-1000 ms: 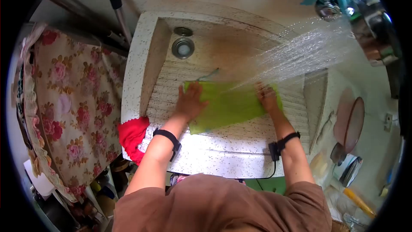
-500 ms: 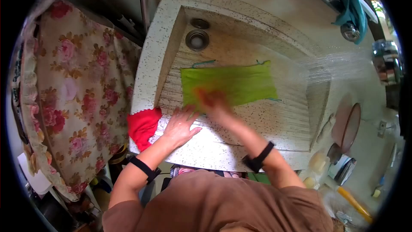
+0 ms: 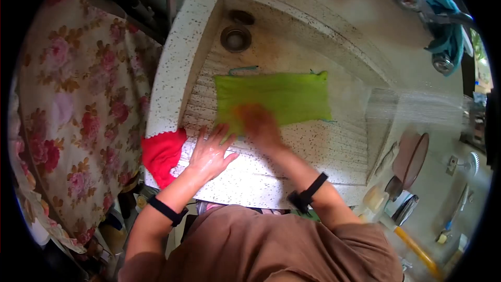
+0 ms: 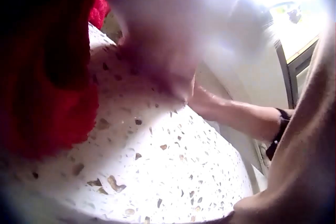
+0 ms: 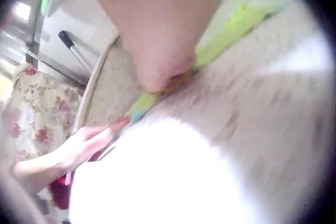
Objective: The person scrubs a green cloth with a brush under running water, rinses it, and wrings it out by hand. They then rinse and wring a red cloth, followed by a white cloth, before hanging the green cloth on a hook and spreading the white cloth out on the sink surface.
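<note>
Green cloth (image 3: 297, 94) is lying flat in sink (image 3: 176, 68). R hand (image 3: 259, 129) is blurring above, hiding orange item (image 3: 241, 110); grip I can't tell. L hand (image 3: 210, 155), fingers spread, is resting by cloth's near edge. Red cloth (image 3: 164, 156), cut off in L wrist cam, is draping over rim.

Left grip (image 3: 210, 152) palm down, fingers spread, thumb out; right grip (image 3: 262, 129) blurred, fingers curled, right forearm (image 3: 298, 169) slanting inward.
</note>
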The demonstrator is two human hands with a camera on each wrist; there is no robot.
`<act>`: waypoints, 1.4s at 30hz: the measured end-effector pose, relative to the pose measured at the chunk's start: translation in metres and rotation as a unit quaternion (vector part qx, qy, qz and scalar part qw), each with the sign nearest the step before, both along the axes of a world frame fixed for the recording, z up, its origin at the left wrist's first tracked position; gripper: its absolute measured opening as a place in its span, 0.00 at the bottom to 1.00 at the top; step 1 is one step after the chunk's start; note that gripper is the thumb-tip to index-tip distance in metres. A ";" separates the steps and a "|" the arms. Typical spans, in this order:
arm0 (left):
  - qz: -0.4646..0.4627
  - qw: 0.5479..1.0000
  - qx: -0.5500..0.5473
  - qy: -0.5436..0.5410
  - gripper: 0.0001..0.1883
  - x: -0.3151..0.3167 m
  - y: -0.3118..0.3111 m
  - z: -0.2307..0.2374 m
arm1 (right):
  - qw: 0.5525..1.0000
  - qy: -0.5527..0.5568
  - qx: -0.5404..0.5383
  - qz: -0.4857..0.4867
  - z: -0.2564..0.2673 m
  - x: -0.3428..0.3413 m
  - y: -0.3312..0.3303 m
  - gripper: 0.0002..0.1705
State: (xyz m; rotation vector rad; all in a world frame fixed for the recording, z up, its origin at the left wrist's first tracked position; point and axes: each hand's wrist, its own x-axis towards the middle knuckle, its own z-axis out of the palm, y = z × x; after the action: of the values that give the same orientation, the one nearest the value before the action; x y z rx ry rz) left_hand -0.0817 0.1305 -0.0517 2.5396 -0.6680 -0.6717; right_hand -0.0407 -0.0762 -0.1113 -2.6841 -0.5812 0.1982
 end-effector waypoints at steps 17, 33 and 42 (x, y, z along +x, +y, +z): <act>0.043 0.994 -0.027 -0.099 0.21 -0.001 -0.002 0.000 | 0.998 0.039 -0.008 -0.058 -0.073 0.051 -0.141 0.21; 0.046 0.997 -0.009 -0.068 0.20 -0.005 -0.006 0.000 | 0.990 0.018 0.137 0.010 0.025 0.009 0.009 0.13; 0.006 1.000 0.015 -0.016 0.17 0.009 -0.013 -0.001 | 0.942 0.297 0.010 -0.156 -0.079 0.024 -0.209 0.22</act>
State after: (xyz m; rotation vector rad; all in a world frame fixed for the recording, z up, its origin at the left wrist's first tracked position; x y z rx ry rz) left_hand -0.0728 0.1177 -0.0528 2.5852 -0.6569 -0.6442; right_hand -0.0164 -0.2849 -0.1898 -2.4620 0.0298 0.8600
